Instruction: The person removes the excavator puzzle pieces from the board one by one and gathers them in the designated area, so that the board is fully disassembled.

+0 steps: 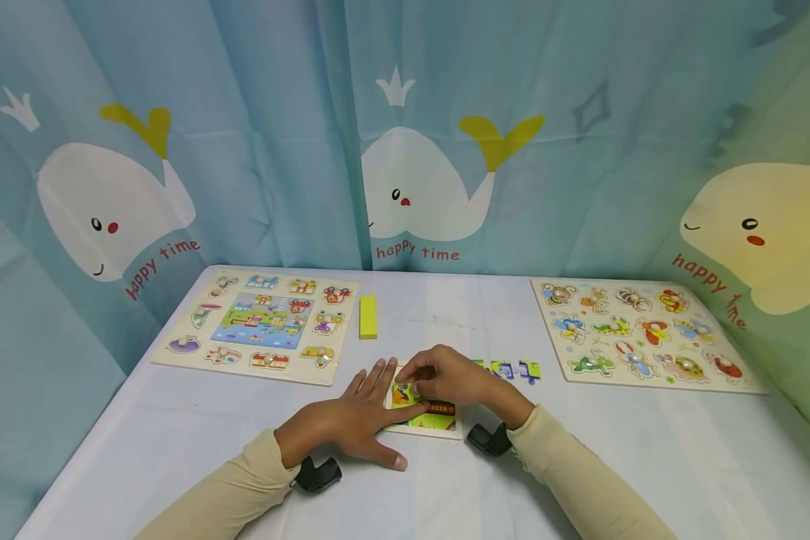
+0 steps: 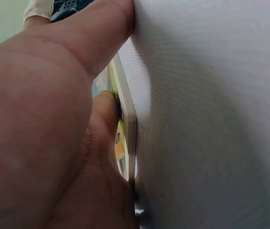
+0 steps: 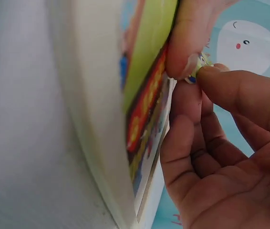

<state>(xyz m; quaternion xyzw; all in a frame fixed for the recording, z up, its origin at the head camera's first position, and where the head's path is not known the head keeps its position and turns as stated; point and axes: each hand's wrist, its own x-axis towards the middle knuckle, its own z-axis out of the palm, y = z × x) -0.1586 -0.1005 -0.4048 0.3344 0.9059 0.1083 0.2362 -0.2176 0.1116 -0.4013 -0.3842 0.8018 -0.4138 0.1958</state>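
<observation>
A small framed jigsaw puzzle (image 1: 439, 431) lies on the table in front of me, a picture with green and red parts partly fitted in its tray. My left hand (image 1: 354, 424) rests spread over the left side of the frame, fingers straight. In the left wrist view its fingers hide most of the board, whose pale edge (image 2: 130, 119) shows. Above the puzzle's upper part, my right hand (image 1: 448, 377) pinches a small jigsaw piece (image 3: 200, 66) between thumb and index finger. The right wrist view shows the piece just off the board; the head view largely hides it.
Several loose jigsaw pieces (image 1: 529, 370) lie right of the right hand. A yellow block (image 1: 367, 316) stands behind the puzzle. At the back left is a vehicle peg board (image 1: 243, 360), at the back right an insect peg board (image 1: 655, 337). A whale-print curtain (image 1: 297, 172) encloses the table.
</observation>
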